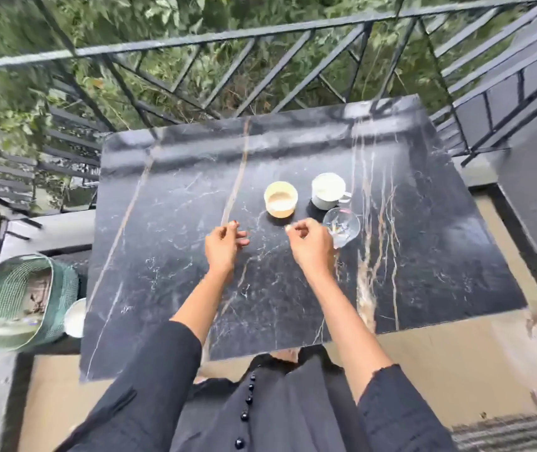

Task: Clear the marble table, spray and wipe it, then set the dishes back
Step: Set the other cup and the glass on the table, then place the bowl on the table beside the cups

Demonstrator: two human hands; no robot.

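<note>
- your left hand (224, 243) hangs over the middle of the marble table (163, 256), fingers loosely curled and nothing in them. it touches no dish.
- your right hand (311, 246) is beside it at 3 o'clock, fingers also slack, with thumb and forefinger close together. i see nothing pinched. its fingers curl toward the table's centre, away from the glass.
- the task's dishes are grouped just past your hands, toward 1 o'clock of table centre:
  - the cream bowl (281, 199) is upright at 12 o'clock from the gap between your hands.
  - the white mug (328, 190) is at the bowl's 3 o'clock, handle turned to 3 o'clock.
  - the clear glass cup (342, 228) is at the mug's 6 o'clock, just beside your right hand and partly hidden by it. i cannot tell whether they touch.
- judgement: the three sit tight together within easy reach of where you stand, so either hand can take or leave one without leaning.
- judgement: no spray bottle or cloth is in view, and both hands are free beside the dishes. this reads either as about to lift the first dish or as just having set them back. the frame does not settle which.
- off the table's 8 o'clock corner there is a green mesh basket (16, 298). a white dish (76, 318) is beside it, partly under the table edge.
- the metal railing (195, 44) runs along 12 o'clock with foliage behind it.
- risk note: the glass is nearest your right wrist, so a careless sweep could tip it.
</note>
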